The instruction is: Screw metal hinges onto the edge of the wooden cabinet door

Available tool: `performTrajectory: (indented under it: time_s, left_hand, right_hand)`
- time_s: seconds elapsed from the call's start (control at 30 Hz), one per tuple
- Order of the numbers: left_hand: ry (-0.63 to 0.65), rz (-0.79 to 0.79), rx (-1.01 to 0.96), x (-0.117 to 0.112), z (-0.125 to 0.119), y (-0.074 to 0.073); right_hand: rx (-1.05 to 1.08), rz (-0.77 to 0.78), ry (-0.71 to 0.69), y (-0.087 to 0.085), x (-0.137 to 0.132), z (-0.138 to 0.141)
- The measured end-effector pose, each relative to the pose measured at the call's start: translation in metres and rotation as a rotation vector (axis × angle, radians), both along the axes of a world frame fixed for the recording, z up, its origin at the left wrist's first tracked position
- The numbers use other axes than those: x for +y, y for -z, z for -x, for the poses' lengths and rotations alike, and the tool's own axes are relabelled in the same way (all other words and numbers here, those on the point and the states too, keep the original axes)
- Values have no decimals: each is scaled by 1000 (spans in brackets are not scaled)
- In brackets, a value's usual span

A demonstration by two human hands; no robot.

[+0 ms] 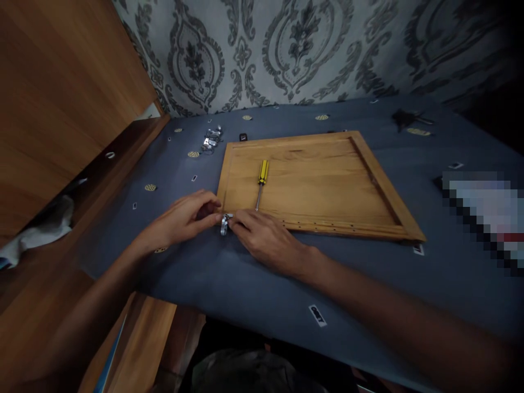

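Note:
A wooden cabinet door with a raised frame lies flat on the bedsheet. At its near left corner sits a metal cabinet hinge, part of it jutting past the edge. My left hand comes in from the left, fingers curled and thumb against the hinge. From the other side my right hand pinches the hinge with bent fingers; its fingertips are partly hidden. A screwdriver with a yellow and black handle rests on the panel, its tip by my right hand. Several more metal hinges lie beyond the door's far left corner.
A small black item lies behind the door. At the far right are a dark object and a blurred-out item. Wooden furniture rises on the left, with a white cloth on its ledge. Patterned fabric hangs behind.

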State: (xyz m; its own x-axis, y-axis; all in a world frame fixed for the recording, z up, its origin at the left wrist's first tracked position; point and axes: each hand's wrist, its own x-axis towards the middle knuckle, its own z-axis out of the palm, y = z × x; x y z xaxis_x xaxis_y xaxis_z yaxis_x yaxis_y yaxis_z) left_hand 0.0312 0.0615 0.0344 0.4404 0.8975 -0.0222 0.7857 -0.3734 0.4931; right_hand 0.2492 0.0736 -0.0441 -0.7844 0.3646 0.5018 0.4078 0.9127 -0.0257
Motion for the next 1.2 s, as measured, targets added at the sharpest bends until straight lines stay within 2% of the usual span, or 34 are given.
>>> performTrajectory:
  time_s: [0.1, 0.23, 0.57, 0.8, 0.9, 1.07, 1.2]
  left_hand:
    - [67, -11, -110, -1, 10, 16]
    - [38, -27, -124, -4, 9, 31]
    - [-9, -60, -225, -5, 9, 45]
    - [-1, -50, -318, -4, 10, 52]
    - [-3, -51, -330, -3, 10, 54]
    - [-4, -41, -307, -3, 11, 56]
    - [-9, -36, -306, -3, 11, 55]
  right_hand:
    - [-5, -12, 3, -2, -1, -1]
    - [-8, -20, 3, -1, -1, -2]
    - [27, -25, 5, 0, -2, -2]
    - [56, 46, -28, 2, 0, -4]
    - [126, 123, -34, 1, 1, -4]
    - [328, 353, 48, -3, 7, 1]
    - [332, 440, 83, -5, 10, 6]
